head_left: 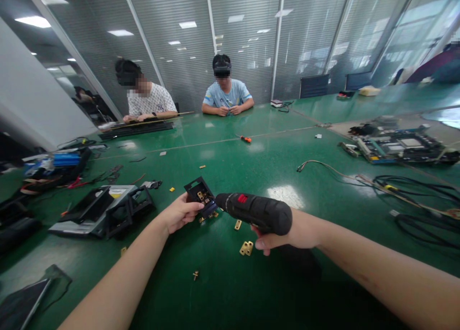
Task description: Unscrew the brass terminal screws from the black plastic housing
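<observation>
Over the near desk (168, 291), black bracket (206, 192) pinched in left hand (182, 212), left of the power drill (258, 211). Right hand (275, 237) grips drill; long axis runs left–right, nose toward bracket. Contact unclear.

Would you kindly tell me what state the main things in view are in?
Black piece: held, tilted
Drill: held, pointing at the black piece; running or off, cannot tell
Left grip: closed on the black piece
Right grip: closed round the drill
Brass plates: lying loose
Screwdriver: lying down
Cables: loosely coiled
Circuit board: components exposed
</observation>
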Demonstrator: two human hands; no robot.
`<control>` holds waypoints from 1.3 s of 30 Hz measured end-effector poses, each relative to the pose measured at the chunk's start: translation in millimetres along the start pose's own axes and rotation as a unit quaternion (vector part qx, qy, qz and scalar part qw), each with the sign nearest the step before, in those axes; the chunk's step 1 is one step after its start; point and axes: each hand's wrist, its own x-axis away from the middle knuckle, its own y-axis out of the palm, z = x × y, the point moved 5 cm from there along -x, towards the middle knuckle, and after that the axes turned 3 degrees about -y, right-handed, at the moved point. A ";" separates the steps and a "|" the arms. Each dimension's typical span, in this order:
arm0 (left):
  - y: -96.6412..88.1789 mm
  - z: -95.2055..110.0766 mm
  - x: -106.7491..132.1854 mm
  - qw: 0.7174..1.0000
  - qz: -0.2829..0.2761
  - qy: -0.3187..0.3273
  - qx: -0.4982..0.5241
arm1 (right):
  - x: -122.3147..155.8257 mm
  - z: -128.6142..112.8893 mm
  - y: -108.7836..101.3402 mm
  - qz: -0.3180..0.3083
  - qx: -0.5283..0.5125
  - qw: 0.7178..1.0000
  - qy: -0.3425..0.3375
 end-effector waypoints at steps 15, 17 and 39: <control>0.4 1.4 1.2 1.000 -0.005 0.010 -0.017 | 3.3 13.2 24.3 -0.014 -0.139 0.982 0.126; 0.7 1.6 1.5 1.000 -0.006 0.008 -0.018 | 3.7 17.7 25.7 0.002 -0.166 0.977 0.133; 0.1 -0.5 0.0 1.000 -0.017 0.006 -0.017 | 4.6 31.4 47.5 0.018 -0.167 0.979 0.116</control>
